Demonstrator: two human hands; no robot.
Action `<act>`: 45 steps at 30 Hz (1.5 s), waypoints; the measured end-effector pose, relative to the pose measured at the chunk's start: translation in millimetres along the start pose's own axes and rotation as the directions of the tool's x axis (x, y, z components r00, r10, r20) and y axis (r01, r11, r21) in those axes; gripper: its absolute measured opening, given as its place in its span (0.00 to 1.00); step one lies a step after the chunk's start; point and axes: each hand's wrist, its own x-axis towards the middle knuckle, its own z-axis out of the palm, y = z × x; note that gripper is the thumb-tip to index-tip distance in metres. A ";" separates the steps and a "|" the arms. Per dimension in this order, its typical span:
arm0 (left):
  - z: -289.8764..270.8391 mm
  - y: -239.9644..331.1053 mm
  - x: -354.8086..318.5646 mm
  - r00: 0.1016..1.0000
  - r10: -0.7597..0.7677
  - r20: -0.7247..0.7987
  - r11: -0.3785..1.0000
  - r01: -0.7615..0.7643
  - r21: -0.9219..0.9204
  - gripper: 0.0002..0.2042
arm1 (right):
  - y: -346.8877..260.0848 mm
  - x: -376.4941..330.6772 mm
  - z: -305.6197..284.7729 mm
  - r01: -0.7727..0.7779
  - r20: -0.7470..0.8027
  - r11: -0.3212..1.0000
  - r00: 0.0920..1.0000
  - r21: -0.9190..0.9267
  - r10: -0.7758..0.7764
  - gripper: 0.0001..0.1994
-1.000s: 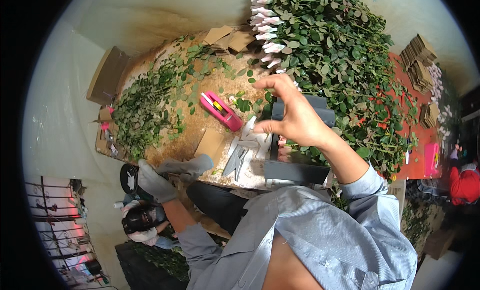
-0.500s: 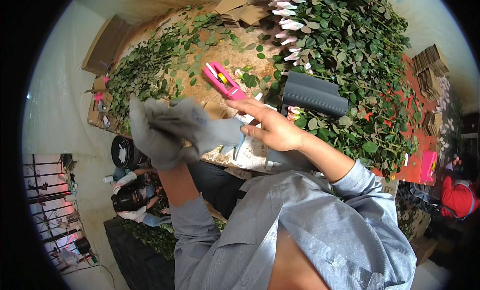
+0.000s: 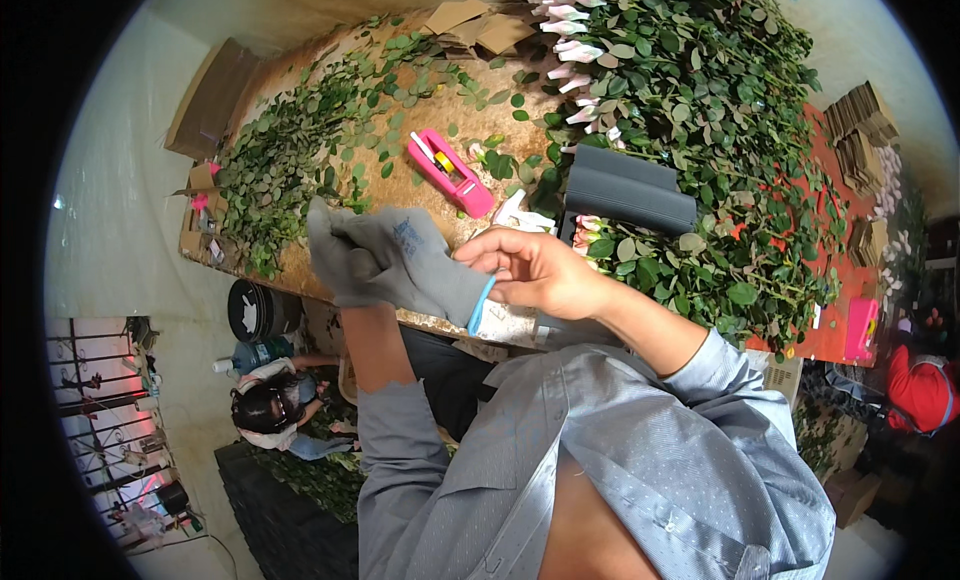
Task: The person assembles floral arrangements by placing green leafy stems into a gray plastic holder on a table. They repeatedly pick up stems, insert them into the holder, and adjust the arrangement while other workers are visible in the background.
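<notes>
i see a wooden table point(image 3: 330, 280) strewn with loose green leaves point(image 3: 300, 150), and i place everything against the pink tool point(image 3: 450, 172) lying near its middle. far to the left of the pink tool, at the table's corner, flat cardboard pieces point(image 3: 205, 95) lie stacked. below and to the left of the pink tool, over the table's near edge, my left hand point(image 3: 335, 265) is raised; it wears a grey glove and its fingers are curled into a loose fist, though i cannot tell whether they grip anything inside. draped against that hand is a second grey glove point(image 3: 420, 265) with a blue cuff edge. my right hand point(image 3: 535, 270), bare, sits below and a little to the right of the pink tool; its thumb and fingers are pinched on the blue-edged cuff of that glove, so the glove hangs between both hands, just above the table's front edge. to the right of the pink tool a dark grey ribbed block point(image 3: 628, 190) rests on a mass of leafy stems point(image 3: 700, 110). above and right of the pink tool, pale wrapped buds point(image 3: 565, 25) point out of the foliage. far right, beyond the stems, lies a red surface point(image 3: 840, 310).
</notes>
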 end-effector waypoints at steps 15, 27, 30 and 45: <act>39.0 54.5 -62.2 0.816 -0.368 0.445 0.867 0.129 0.481 0.12 | -10.5 17.2 -16.6 -0.128 -0.458 0.640 0.802 -0.758 -0.383 0.14; 79.3 43.9 -73.0 0.773 -0.427 0.469 0.890 0.450 0.067 0.17 | -10.5 0.4 -15.7 -0.066 -0.115 0.106 0.817 -0.992 -0.565 0.10; 78.9 36.2 -72.8 0.785 -0.365 0.501 0.898 0.438 -0.033 0.14 | -22.2 -4.6 -4.0 -0.096 -0.081 0.007 0.797 -0.995 -0.599 0.11; 78.7 43.7 -94.6 0.818 -0.290 0.496 0.949 0.312 0.041 0.14 | 21.3 -37.3 -16.2 -0.183 -0.136 0.346 0.979 -0.920 0.155 0.12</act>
